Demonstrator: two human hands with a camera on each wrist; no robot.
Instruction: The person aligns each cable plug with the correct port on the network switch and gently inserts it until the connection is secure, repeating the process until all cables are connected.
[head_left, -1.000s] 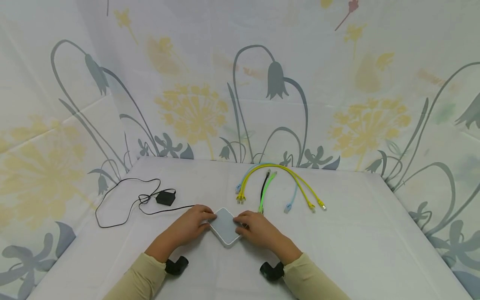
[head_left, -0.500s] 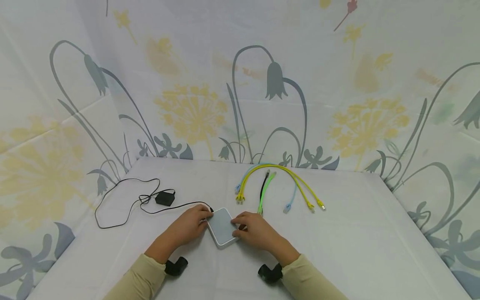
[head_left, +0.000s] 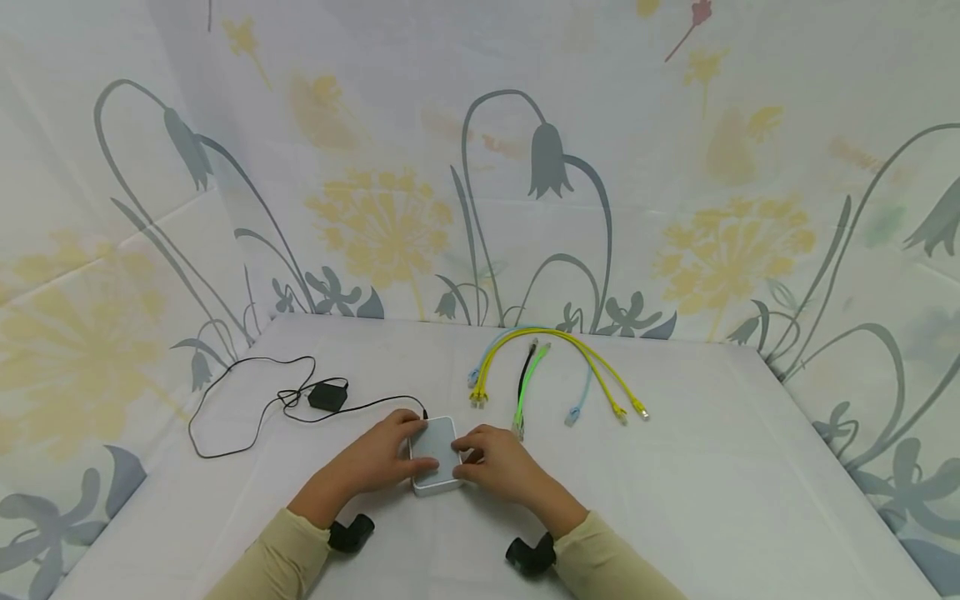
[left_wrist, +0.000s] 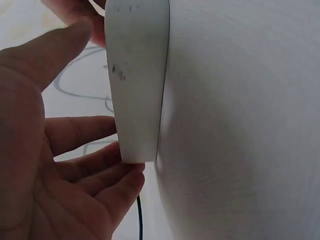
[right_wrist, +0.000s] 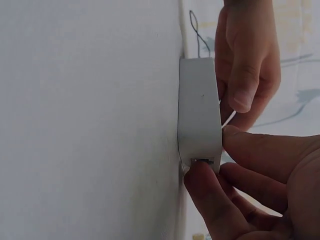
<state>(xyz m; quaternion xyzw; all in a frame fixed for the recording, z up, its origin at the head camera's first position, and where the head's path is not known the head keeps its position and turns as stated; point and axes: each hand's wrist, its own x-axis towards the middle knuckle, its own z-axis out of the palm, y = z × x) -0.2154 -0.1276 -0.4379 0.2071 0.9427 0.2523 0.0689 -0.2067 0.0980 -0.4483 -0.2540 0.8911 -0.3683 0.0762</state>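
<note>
Box (head_left: 444, 443), white with a grey top, sits on the table (head_left: 675, 500) between your hands in the head view, roughly midway between the side edges and well short of the far edge. Your left hand (head_left: 378, 450) spreads at its left side, thumb over the top; your right hand (head_left: 498, 462) pinches its right side. A thin black cord (head_left: 375, 402) meets the box's far side and runs toward the table's left edge, past a black adapter (head_left: 327, 397). Nearer the far edge, right of centre, you have yellow cables (head_left: 542, 331) arching beside a light-blue cable (head_left: 588, 383), with a green cable (head_left: 529, 382) and a short black cable (head_left: 523, 364) between their ends.

From your left wrist, your fingertips touch the box's end and upper edge while your thumb stands apart from the side wall.

From your right wrist, your thumb presses the upper edge and your index finger the end, just beside a small port (right_wrist: 204, 160). Whether your left thumb touches the top, you cannot tell.
</note>
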